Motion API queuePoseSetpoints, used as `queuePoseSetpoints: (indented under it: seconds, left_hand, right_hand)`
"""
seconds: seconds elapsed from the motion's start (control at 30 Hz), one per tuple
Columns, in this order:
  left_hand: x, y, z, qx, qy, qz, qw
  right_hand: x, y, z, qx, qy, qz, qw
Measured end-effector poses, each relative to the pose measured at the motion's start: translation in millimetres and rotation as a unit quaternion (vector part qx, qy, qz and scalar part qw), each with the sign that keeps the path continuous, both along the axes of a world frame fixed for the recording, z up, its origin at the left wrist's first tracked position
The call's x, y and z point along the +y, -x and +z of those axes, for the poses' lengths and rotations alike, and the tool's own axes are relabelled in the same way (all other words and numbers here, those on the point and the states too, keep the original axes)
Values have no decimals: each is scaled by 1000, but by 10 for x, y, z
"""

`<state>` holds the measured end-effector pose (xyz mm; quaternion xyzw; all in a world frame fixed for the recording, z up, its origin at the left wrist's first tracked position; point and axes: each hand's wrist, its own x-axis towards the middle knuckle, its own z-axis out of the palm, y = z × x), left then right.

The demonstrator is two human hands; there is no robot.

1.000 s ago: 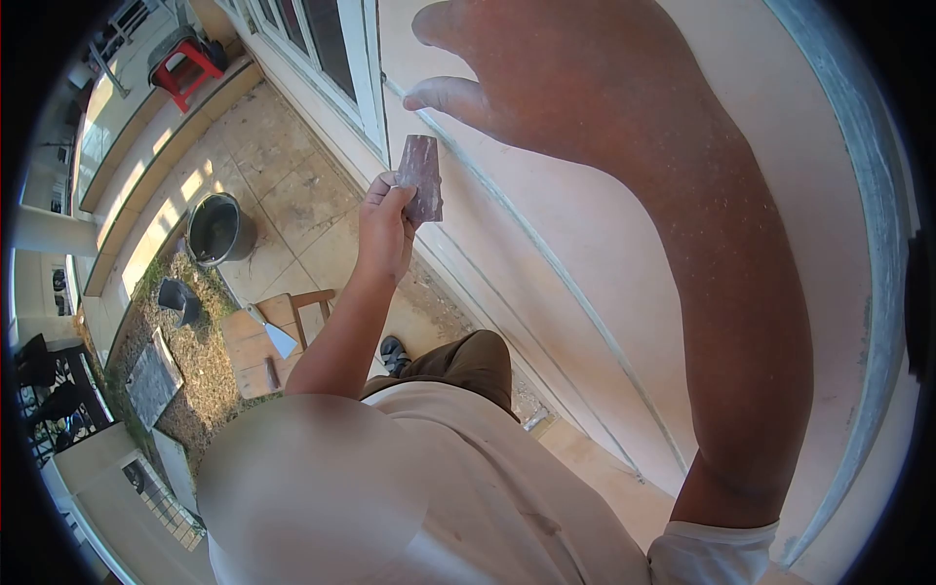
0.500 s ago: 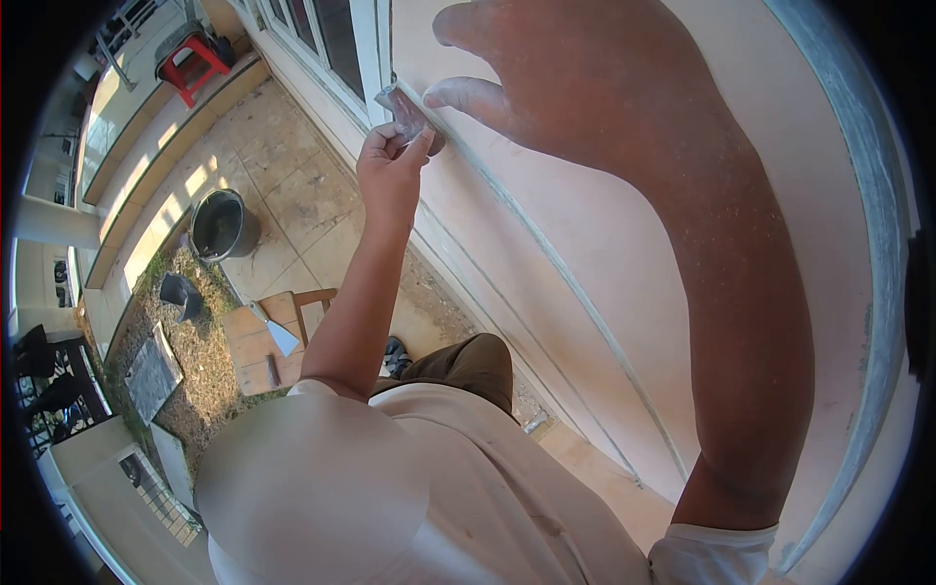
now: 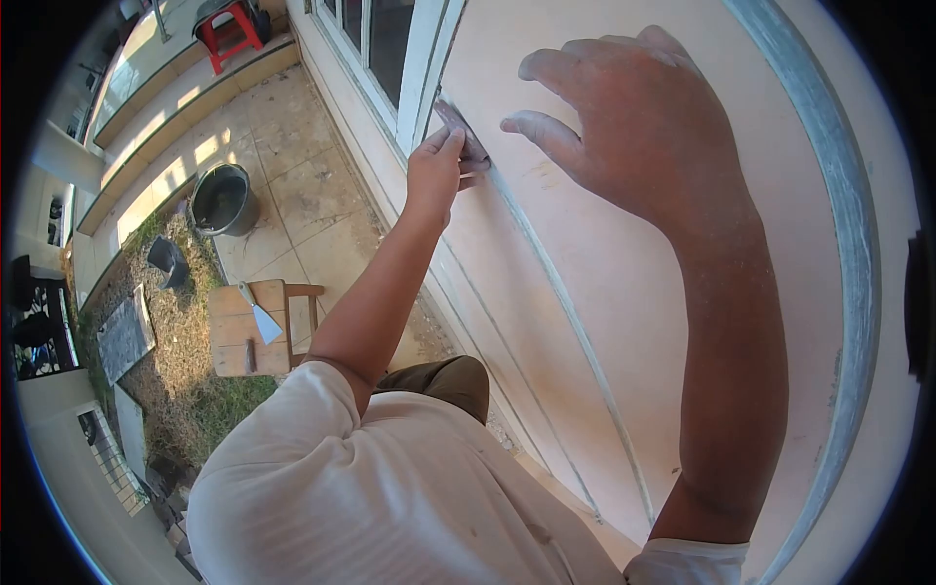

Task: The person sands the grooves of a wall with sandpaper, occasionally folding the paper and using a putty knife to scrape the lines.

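My left hand (image 3: 436, 177) pinches a folded, dusty brown piece of sandpaper (image 3: 467, 135) between thumb and fingers. The sandpaper lies against the pale wall (image 3: 585, 253), at the upper end of a grey groove line and close by the white window frame (image 3: 429, 73). Higher up and to the right, my right hand (image 3: 634, 122) is empty, its fingers apart and loosely bent in front of the wall. Whitish dust coats the fingertips of that hand.
On the left, a wooden stool (image 3: 239, 317) carries a putty knife (image 3: 261, 314). Beyond it stand a large dark bucket (image 3: 224, 200) and a small dark bucket (image 3: 169, 263). A red plastic stool (image 3: 229, 37) is on the steps. A grey curved band (image 3: 838, 195) crosses the wall at right.
The view has shifted. The sandpaper, curled up and held off the wall before, now lies flatter against it. My right hand has drawn back a little from the left one.
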<state>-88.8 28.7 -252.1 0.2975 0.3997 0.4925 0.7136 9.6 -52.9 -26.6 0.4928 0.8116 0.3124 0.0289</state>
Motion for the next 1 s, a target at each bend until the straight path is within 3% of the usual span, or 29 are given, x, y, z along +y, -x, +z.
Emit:
queuePoseSetpoints:
  seconds: [0.2,0.27,0.5,0.57,0.7,0.8,0.87,1.0]
  left_hand:
    - [159,63,126,97,-24,-37,994]
    - [278,14,44,57,-58,50,995]
    - [119,-26,36,7,-67,36,997]
    - [149,29,90,6,-45,-16,999]
    - [327,35,196,-68,-89,25,993]
    - [384,8,92,34,-99,30,994]
    - [361,9,-85,248,-203,78,944]
    - [180,103,94,120,-106,29,987]
  right_hand:
    - [-20,14,55,15,18,17,1000]
    - [4,-21,9,29,11,23,999]
    - [18,-31,18,22,4,14,1000]
    - [21,-31,32,27,8,18,999]
    - [1,5,74,6,42,-23,999]
    - [-11,19,49,-1,36,-34,999]
    - [-12,14,39,-3,33,-35,999]
    - [-2,10,49,-7,36,-33,999]
